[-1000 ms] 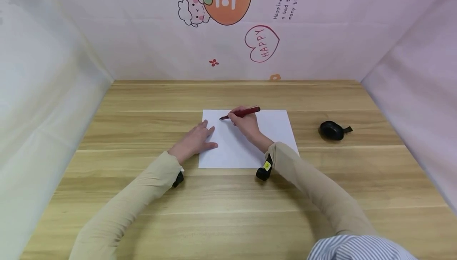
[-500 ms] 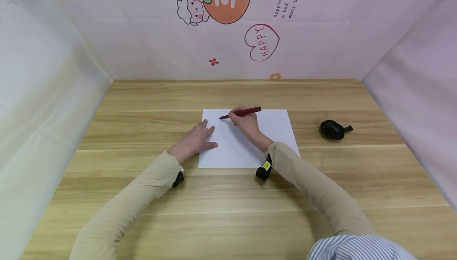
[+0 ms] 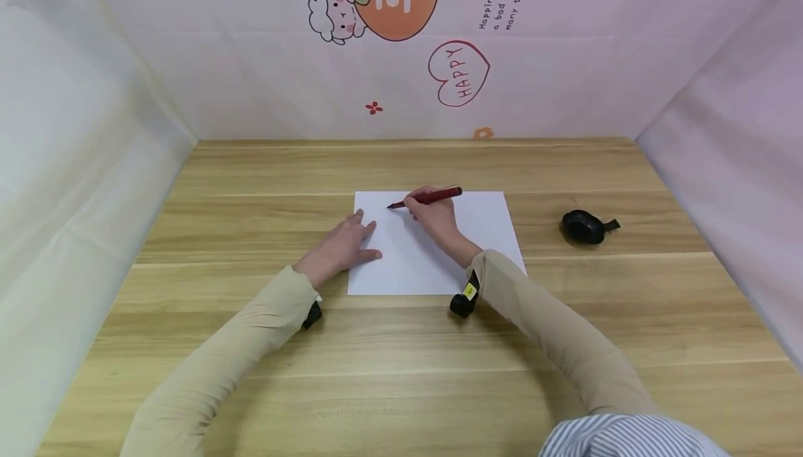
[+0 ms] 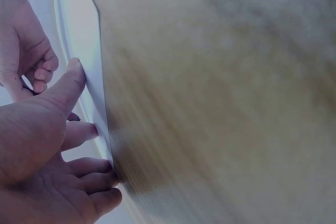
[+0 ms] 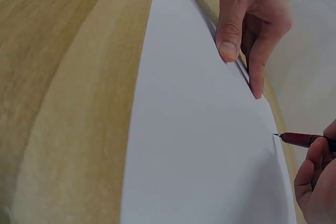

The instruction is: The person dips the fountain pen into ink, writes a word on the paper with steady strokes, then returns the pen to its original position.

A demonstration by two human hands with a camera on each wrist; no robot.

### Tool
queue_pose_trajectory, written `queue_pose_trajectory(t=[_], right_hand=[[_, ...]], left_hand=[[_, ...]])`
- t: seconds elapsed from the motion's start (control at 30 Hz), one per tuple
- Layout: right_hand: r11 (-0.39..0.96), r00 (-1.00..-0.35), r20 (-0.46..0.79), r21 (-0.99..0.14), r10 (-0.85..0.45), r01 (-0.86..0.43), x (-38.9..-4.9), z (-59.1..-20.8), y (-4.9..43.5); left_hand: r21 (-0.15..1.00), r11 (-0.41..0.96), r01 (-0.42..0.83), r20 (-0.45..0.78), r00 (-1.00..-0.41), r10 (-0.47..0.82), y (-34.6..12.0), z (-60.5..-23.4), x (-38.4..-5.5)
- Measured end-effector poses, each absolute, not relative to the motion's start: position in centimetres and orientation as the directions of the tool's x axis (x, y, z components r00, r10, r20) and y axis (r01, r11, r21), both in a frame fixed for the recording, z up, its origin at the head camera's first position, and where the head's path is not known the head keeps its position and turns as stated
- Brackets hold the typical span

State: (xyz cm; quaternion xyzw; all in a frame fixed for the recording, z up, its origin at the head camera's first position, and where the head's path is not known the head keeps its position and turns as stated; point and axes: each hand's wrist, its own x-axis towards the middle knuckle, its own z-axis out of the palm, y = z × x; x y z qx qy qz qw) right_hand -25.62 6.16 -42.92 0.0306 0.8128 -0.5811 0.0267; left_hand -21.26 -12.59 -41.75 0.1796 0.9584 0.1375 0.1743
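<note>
A white sheet of paper point(image 3: 401, 262) lies on the wooden table. My right hand point(image 3: 437, 221) pinches a dark red pen point(image 3: 439, 195) near its front, the butt end pointing right. In the right wrist view the pen point(image 5: 302, 139) has its dark tip at the paper, close to the edge by the left hand; a tiny dark mark shows at the tip. My left hand point(image 3: 339, 246) rests on the sheet's left edge with fingers spread. Seen from the left wrist, the left hand point(image 4: 47, 140) touches the paper point(image 4: 90, 45) with thumb and fingertips.
A small black rounded object with a short tab point(image 3: 585, 227) lies on the table point(image 3: 401, 394) to the right of the paper. Pale printed cloth point(image 3: 251, 81) hangs at the back, with pale cloth at both sides.
The pen and right hand have shifted very slightly to the right. The left hand stays in its place on the paper.
</note>
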Motion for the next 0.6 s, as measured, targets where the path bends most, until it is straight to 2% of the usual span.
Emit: queue_pose_trajectory(t=[0.6], right_hand=[[0.297,-0.995,-0.089,-0.95,0.051,0.1,-25.5,-42.9,7.3]], left_hand=[[0.347,0.893,0.288,-0.285,-0.874,0.393,-12.7,-41.7,-21.3]])
